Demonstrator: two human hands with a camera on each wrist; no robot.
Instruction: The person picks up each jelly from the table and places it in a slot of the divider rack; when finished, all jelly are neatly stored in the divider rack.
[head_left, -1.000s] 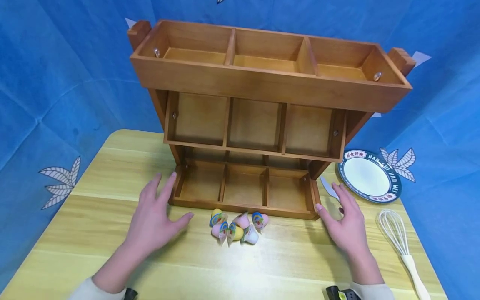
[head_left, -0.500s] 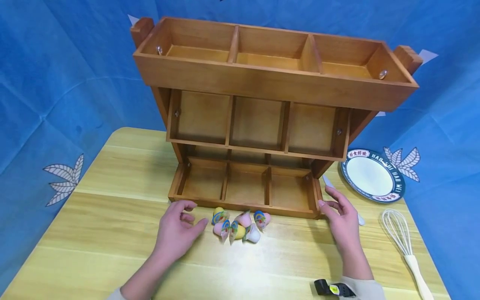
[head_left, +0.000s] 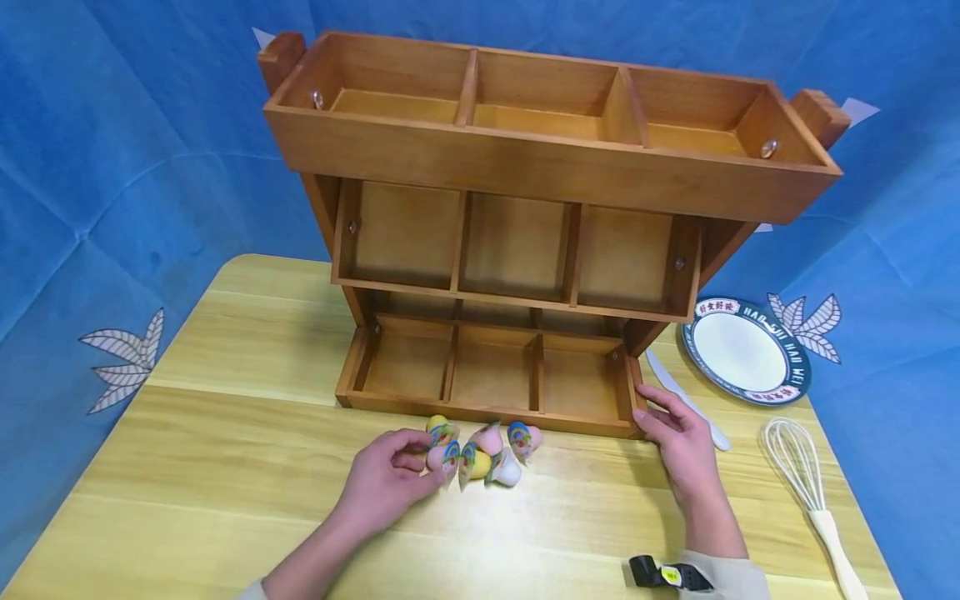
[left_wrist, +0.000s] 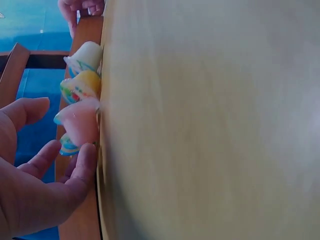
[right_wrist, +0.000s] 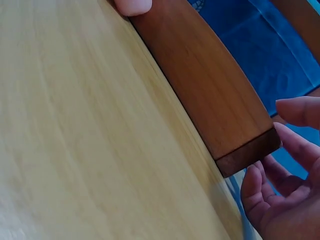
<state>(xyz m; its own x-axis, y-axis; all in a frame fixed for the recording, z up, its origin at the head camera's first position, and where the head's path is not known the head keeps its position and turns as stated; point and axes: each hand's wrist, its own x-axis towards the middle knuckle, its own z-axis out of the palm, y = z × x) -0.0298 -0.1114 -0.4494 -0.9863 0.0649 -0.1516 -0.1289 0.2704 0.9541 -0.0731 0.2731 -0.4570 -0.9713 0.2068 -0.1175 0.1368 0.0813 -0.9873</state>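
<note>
My left hand reaches in from the left to a small cluster of jelly cups with patterned lids. Its fingertips are right at a pink jelly cup. In the left wrist view, the fingers meet this cup from one side while the thumb stands apart from it. Beside it lie a yellow jelly cup, a white one and several more. My right hand touches the right front corner of the three-tier wooden rack with its fingertips; in the right wrist view its fingers are bent loosely about that end.
Behind the cups, the rack's three tiers are each split into three compartments. To the right are a white plate with a dark green rim, a pale knife and a whisk. A blue cloth hangs behind the wooden table.
My left hand has moved right and toward me, from the rack's left front corner to the pink jelly cup, its fingers drawing in. My right hand has stayed by the right corner, fingers bending slightly.
</note>
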